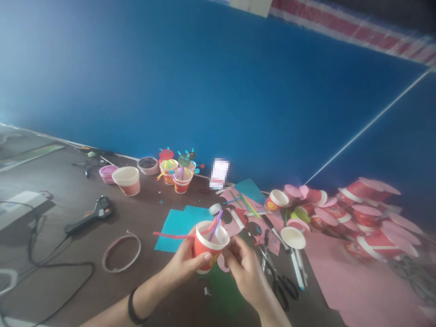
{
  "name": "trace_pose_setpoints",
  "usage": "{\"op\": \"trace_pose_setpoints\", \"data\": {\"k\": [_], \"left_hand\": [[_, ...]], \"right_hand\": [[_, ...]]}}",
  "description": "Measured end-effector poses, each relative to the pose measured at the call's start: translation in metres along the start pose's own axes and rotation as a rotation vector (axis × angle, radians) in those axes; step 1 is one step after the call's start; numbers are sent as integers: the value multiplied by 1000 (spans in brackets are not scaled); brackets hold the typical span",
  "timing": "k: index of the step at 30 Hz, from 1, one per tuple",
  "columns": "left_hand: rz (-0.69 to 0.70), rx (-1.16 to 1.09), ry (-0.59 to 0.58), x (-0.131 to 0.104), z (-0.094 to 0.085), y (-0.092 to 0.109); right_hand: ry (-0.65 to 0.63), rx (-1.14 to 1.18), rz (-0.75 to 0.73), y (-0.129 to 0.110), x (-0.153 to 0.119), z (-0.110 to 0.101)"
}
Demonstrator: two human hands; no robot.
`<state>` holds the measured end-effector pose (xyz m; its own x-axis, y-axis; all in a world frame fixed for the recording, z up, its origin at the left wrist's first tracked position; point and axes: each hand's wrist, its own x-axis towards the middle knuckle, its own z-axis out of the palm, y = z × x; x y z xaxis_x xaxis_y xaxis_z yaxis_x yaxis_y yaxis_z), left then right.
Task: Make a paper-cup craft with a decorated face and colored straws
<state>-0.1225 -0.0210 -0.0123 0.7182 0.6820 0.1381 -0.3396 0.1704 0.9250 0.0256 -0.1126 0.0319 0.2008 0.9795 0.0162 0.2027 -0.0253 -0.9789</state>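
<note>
A red paper cup point(205, 249) with a white rim is held over the table, with a purple straw point(215, 225) standing in it and a pink straw point(173, 235) sticking out to the left. Around the cup's left side wrap the fingers of my left hand point(189, 259), its thumb on the front. My right hand point(241, 265) is at the cup's right side, fingers curled together near the rim; whatever they pinch is too small to make out. Below it a small pink paper piece point(223, 262) shows. Blue paper sheets point(170, 227) lie behind my left hand.
Scissors point(281, 281), markers point(297, 268) and pink paper point(330, 268) lie to the right, beside several cups with pink discs. On the left are a glue gun point(91, 215), cables and a ring point(105, 259). Decorated cups point(182, 181) stand at the back by the blue wall point(204, 91).
</note>
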Motion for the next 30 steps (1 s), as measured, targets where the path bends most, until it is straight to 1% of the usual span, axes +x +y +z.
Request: {"op": "trace_pose_setpoints", "data": {"k": [3,5,7,10,12,15,18,21,23,25,27,30], "left_hand": [[-8,1,-41,0,2,2],[20,2,-72,-1,1,6],[37,10,-102,-4,-3,10],[-4,43,-153,-9,-13,17],[-9,123,-185,-11,-21,23],[51,315,-234,-11,-30,35],[105,412,-296,-6,-32,49],[109,564,-310,-1,-33,61],[124,666,-339,1,-35,66],[147,717,-379,3,-37,68],[141,719,-380,3,-39,68],[104,661,-335,2,-37,68]], "right_hand": [[5,-35,4,-1,0,-2],[13,-65,6,-1,1,-3],[13,-74,7,0,1,-4],[1,-23,16,2,2,-5],[-8,13,34,3,3,-5],[-28,44,43,5,4,-6],[-58,102,29,6,6,-8],[-71,109,15,5,7,-11],[-64,80,7,3,7,-13],[-50,58,4,0,6,-13],[-37,47,4,-1,6,-13],[-33,53,-4,-1,5,-11]]}}
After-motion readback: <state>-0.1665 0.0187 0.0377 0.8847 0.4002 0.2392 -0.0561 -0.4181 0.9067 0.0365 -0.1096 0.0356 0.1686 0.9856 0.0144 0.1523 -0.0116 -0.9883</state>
